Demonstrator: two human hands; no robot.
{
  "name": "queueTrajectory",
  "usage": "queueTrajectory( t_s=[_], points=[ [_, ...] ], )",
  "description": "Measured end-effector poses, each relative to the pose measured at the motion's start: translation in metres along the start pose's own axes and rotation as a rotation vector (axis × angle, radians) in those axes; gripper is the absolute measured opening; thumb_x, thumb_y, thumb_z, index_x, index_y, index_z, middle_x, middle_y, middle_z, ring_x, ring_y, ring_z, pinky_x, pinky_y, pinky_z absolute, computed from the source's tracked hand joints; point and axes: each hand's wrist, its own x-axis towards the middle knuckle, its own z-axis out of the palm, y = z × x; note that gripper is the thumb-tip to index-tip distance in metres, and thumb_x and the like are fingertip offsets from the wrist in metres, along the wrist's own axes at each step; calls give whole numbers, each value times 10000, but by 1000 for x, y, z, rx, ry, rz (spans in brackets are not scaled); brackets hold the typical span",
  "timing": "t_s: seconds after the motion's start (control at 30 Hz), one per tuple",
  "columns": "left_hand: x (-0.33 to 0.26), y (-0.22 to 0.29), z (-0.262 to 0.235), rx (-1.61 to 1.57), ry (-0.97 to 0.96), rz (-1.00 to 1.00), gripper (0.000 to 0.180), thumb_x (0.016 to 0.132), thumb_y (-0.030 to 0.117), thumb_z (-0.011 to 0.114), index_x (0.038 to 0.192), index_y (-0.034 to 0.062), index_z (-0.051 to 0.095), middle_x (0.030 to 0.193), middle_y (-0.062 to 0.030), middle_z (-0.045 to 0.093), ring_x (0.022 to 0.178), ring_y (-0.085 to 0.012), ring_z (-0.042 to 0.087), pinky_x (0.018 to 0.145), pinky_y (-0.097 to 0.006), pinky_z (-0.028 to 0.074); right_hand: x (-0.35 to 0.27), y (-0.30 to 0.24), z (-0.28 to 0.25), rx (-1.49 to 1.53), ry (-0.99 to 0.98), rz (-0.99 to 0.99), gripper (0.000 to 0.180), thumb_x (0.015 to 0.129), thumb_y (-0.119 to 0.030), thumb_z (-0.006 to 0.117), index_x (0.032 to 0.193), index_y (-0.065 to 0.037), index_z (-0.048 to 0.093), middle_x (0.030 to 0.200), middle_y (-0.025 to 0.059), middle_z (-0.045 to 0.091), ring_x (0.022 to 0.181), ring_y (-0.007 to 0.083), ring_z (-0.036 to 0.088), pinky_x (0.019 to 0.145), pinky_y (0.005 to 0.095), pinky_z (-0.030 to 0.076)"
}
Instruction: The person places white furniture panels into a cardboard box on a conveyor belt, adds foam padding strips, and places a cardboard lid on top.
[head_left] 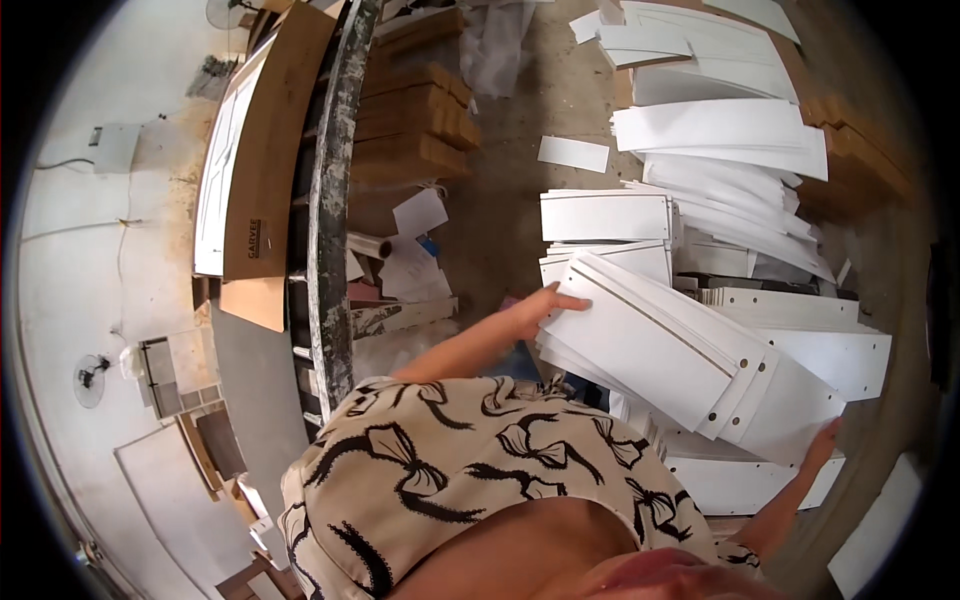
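A person bends over a heap of white panels [740, 200] spread across the dusty floor [520, 160]. Both hands are on one bundle of long white boards [660, 350] that lies slanted on top of the near end of the heap. The left hand [535, 310] grips the upper end of the bundle, fingers stretched along its edge and thumb hidden underneath. The right hand [822, 445] holds the lower end, fingers curled round the corner, though I cannot see how tightly. The top board has a thin groove along its length and small drilled holes near the lower end. Just behind the bundle sits a squared stack of shorter white panels [605, 215]. Well to the left of the bundle, stacked brown boards [410, 120] stand beside a paint-spattered metal post [330, 200], with a big brown sheet [275, 140] leaning further left.
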Motion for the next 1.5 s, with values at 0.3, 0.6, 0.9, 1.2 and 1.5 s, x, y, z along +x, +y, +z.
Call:
queueTrajectory(
  t_s=[0.3, 0.6, 0.9, 1.2, 1.5],
  points=[
    [-106, 153, -124, 234, -101, 64, 830, 710, 247, 729, 1343, -30, 268, 1314, -175, 401, 1231, -256, 376, 1010, -337, 307, -137, -125, -2, 74, -97, 352, 752, 893, -593, 325, 1234, 65, 458, 1217, 215, 516, 1070, 340, 516, 922, 364, 404],
    [-170, 237, -307, 118, 121, 157, 815, 764, 341, 683, 1342, -23, 238, 1259, -178, 433, 1152, -264, 445, 972, -355, 357, -213, -332, 149, 35, -124, 251, 609, 941, -474, 309, 1261, 27, 445, 1198, 157, 544, 1104, 260, 501, 938, 324, 381],
    [-138, 310, -363, 104, 215, 209, 834, 750, 423, 690, 1315, -43, 291, 1252, -225, 444, 1156, -280, 452, 950, -351, 375, -195, -447, 219, 126, -188, 280, 764, 891, -586, 296, 1209, 84, 477, 1202, 205, 530, 1112, 305, 502, 950, 319, 366],
    [-74, 439, -371, 152, 272, 418, 718, 790, 382, 668, 1256, -64, 353, 1137, -183, 538, 1030, -213, 530, 859, -303, 435, -69, -557, 338, 88, -225, 189, 780, 881, -616, 299, 1198, 70, 495, 1188, 184, 544, 1106, 275, 500, 936, 317, 371],
    [-13, 559, -382, 93, 382, 502, 746, 776, 404, 664, 1259, -81, 367, 1152, -190, 536, 1046, -220, 526, 908, -319, 406, 76, -730, 460, 181, -395, 77, 771, 882, -606, 328, 1160, 87, 518, 1079, 182, 587, 960, 267, 551, 863, 322, 417]
  ],
)
